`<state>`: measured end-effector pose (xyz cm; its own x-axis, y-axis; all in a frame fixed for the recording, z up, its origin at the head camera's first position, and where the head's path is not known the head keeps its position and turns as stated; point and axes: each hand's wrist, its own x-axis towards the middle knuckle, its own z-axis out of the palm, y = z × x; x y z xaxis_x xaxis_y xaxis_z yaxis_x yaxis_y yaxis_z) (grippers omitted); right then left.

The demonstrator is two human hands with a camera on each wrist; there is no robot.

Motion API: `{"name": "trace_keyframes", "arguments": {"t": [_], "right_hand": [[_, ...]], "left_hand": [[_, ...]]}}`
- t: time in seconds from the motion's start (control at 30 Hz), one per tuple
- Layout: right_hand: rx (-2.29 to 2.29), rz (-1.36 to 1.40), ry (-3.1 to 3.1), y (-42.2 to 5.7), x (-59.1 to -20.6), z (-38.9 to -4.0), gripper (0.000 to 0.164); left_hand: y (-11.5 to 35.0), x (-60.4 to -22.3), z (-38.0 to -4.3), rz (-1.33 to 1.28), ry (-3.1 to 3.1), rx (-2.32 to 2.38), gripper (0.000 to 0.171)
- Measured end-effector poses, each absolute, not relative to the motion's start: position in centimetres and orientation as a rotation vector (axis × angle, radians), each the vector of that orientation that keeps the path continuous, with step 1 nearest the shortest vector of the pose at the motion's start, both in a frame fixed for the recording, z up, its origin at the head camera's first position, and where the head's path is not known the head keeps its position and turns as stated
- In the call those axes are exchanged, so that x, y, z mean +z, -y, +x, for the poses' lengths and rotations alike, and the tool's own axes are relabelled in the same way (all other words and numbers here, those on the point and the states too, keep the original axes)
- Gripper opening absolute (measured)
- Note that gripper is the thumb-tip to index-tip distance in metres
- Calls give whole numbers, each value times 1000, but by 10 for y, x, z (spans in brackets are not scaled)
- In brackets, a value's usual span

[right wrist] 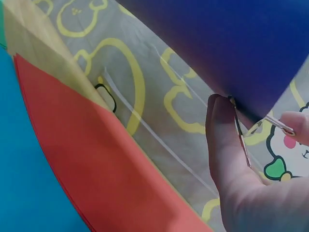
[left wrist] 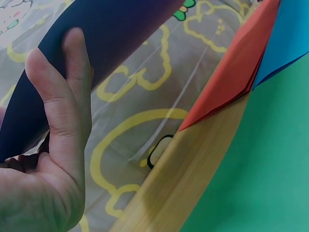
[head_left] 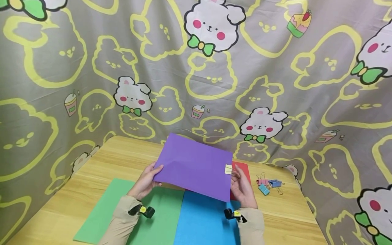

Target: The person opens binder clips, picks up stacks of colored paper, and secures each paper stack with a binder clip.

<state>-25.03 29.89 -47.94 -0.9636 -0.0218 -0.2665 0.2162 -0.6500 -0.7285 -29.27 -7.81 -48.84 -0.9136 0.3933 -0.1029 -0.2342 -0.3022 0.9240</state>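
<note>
A stack or sheet of purple paper (head_left: 196, 166) is held up, tilted, above the table. My left hand (head_left: 144, 180) grips its left edge, thumb on top and fingers beneath. A pale yellow binder clip (head_left: 228, 169) sits on the paper's right edge with its wire handles spread outward. In the right wrist view, my right hand (right wrist: 260, 193) has the clip's handles between thumb and finger. From below, the left wrist view shows the paper's dark underside (left wrist: 120, 38) over the left fingers.
Green paper (head_left: 101, 207), blue paper (head_left: 205, 221) and red paper (head_left: 244, 170) lie on the wooden table (head_left: 284, 217). A small pile of pink, teal and blue binder clips (head_left: 264, 189) lies at right. A patterned curtain (head_left: 171, 81) hangs behind.
</note>
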Motion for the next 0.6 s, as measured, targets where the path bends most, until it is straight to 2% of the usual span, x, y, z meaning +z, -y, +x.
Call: {"name": "trace_keyframes", "arguments": {"t": [0.6], "right_hand": [[-2720,306,-1309,-301,-480,-255,36]], "left_hand": [[81,-488,-293,217,-1600,2215,61]]}}
